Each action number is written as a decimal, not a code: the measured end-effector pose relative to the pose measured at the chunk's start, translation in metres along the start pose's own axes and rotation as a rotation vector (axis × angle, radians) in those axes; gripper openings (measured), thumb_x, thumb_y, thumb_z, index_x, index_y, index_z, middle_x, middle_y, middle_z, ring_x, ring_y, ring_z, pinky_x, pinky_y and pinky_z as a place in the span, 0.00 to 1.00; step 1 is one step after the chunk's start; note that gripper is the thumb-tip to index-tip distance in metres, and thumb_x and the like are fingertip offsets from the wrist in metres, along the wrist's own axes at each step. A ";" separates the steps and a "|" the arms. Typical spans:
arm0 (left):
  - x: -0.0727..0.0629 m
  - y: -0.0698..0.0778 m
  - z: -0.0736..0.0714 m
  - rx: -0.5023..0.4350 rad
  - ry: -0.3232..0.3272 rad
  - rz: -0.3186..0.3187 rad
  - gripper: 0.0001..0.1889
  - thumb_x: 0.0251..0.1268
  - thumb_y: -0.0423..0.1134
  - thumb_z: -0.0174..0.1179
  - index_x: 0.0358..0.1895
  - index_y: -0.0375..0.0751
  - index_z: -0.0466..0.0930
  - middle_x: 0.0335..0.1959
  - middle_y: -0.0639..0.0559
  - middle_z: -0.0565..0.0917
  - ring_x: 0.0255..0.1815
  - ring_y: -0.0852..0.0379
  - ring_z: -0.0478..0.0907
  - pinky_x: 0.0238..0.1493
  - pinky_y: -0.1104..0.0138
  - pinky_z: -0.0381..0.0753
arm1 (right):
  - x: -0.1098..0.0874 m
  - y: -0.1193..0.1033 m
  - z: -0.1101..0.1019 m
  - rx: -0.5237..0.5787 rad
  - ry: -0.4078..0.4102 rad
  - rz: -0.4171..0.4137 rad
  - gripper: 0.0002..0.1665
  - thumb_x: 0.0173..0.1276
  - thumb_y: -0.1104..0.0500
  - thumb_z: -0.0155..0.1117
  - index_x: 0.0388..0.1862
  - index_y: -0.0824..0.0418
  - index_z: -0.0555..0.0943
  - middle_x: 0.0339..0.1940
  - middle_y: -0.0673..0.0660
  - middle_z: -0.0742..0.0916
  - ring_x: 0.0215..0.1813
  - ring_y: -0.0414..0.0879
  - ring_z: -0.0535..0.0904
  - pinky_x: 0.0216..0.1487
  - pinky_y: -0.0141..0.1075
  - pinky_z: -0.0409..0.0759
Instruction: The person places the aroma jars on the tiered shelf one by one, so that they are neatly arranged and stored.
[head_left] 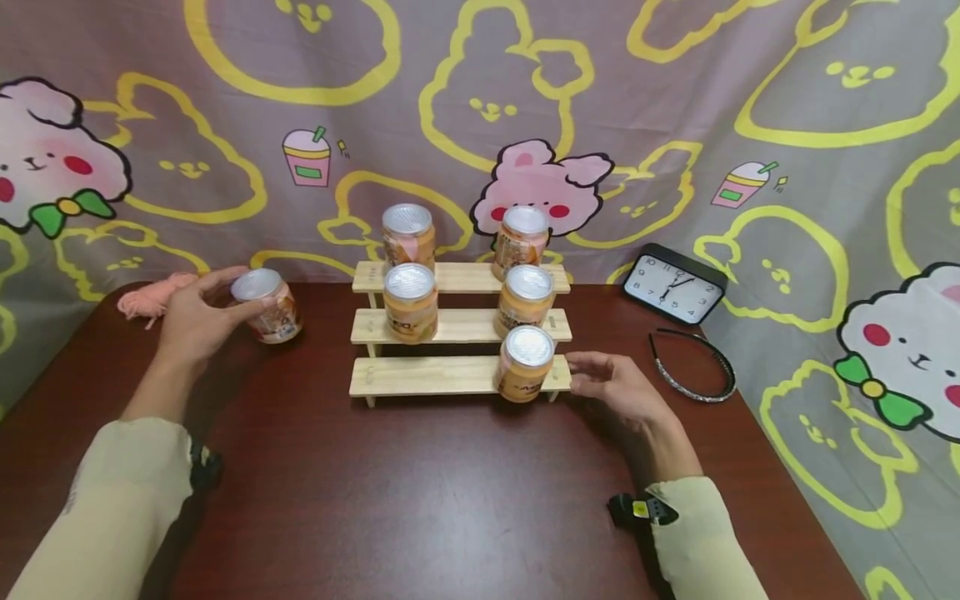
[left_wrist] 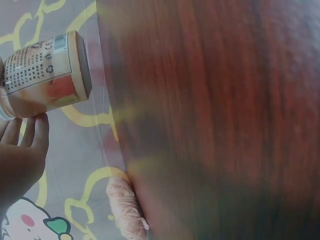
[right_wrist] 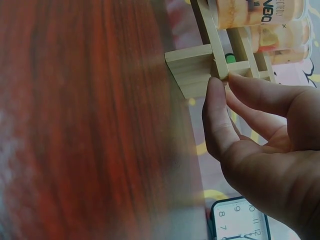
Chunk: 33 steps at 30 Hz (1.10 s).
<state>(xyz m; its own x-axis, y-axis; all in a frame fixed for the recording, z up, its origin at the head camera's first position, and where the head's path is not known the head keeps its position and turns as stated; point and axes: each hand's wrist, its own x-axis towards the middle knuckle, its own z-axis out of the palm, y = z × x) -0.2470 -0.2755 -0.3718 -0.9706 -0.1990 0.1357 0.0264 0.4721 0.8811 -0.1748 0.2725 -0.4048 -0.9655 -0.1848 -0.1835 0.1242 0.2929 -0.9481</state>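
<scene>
My left hand (head_left: 197, 321) grips a clear-sided can (head_left: 276, 323) with a silver lid and orange contents, left of a three-tier wooden stand (head_left: 431, 377). In the left wrist view the can (left_wrist: 42, 75) shows its printed label, fingers (left_wrist: 41, 132) wrapped against its side. My right hand (head_left: 618, 385) is at the right end of the stand's lowest board, and in the right wrist view its thumb and fingertips pinch the board's end. One like can (head_left: 525, 367) stands on the right of that lowest tier. Pairs of cans stand on the middle (head_left: 411, 312) and top (head_left: 408, 237) tiers.
A pink yarn bundle (head_left: 153, 296) lies behind my left hand. On the right are a black-framed clock (head_left: 675, 285) and a sparkly headband (head_left: 693, 367). A patterned curtain (head_left: 420, 150) hangs behind the dark wooden table (head_left: 420, 500).
</scene>
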 end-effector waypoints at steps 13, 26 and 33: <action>-0.012 0.008 -0.005 0.013 -0.014 0.067 0.36 0.58 0.46 0.77 0.68 0.36 0.75 0.52 0.63 0.79 0.50 0.64 0.72 0.42 0.80 0.70 | 0.003 0.001 0.004 0.005 -0.002 0.004 0.29 0.69 0.72 0.65 0.68 0.76 0.71 0.61 0.71 0.82 0.53 0.44 0.83 0.51 0.33 0.83; -0.027 0.023 -0.003 0.027 -0.045 0.110 0.35 0.56 0.45 0.78 0.67 0.37 0.77 0.51 0.60 0.77 0.48 0.62 0.72 0.40 0.80 0.71 | 0.001 -0.001 0.002 0.001 0.001 0.007 0.29 0.69 0.73 0.65 0.67 0.77 0.72 0.60 0.71 0.82 0.51 0.42 0.83 0.49 0.32 0.83; -0.035 0.028 -0.004 0.002 -0.080 0.119 0.34 0.57 0.41 0.77 0.66 0.35 0.77 0.51 0.59 0.77 0.48 0.62 0.74 0.40 0.82 0.74 | 0.000 -0.002 0.002 0.003 -0.007 -0.005 0.29 0.69 0.72 0.65 0.68 0.78 0.71 0.62 0.73 0.80 0.52 0.43 0.83 0.50 0.32 0.83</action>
<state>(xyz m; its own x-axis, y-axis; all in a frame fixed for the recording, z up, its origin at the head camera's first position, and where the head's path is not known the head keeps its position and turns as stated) -0.2116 -0.2589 -0.3504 -0.9765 -0.0728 0.2026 0.1419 0.4899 0.8602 -0.1747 0.2703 -0.4038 -0.9644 -0.1932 -0.1808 0.1201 0.2894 -0.9496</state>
